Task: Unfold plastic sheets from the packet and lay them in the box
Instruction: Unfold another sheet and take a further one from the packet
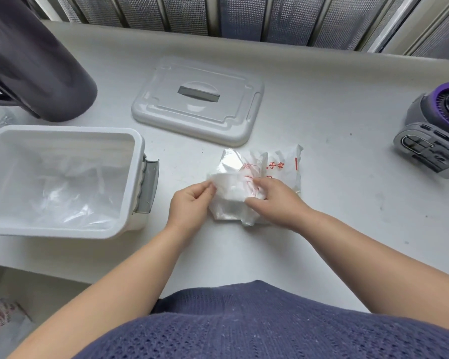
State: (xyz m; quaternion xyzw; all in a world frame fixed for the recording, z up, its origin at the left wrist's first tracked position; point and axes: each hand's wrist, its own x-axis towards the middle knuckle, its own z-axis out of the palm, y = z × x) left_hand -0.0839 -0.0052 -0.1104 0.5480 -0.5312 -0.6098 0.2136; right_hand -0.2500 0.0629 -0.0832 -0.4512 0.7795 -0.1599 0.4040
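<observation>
White box (pixel 62 131), left of the fingers, already holds loose sheets. Left hand (pixel 189 203) pinches the folded sheet (pixel 228 189) by its edge; right hand (pixel 275 200), fingers curled, grips the printed packet (pixel 283 164). Step: extracting a sheet. Next: pull clear, unfold, carry left.

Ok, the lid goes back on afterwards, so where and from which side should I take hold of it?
Probably by the raised tab on the right short edge of the lid, coming in from the right with thumb on top. It lies flat on the counter, so its rim sits low, and that tab juts out.
</observation>
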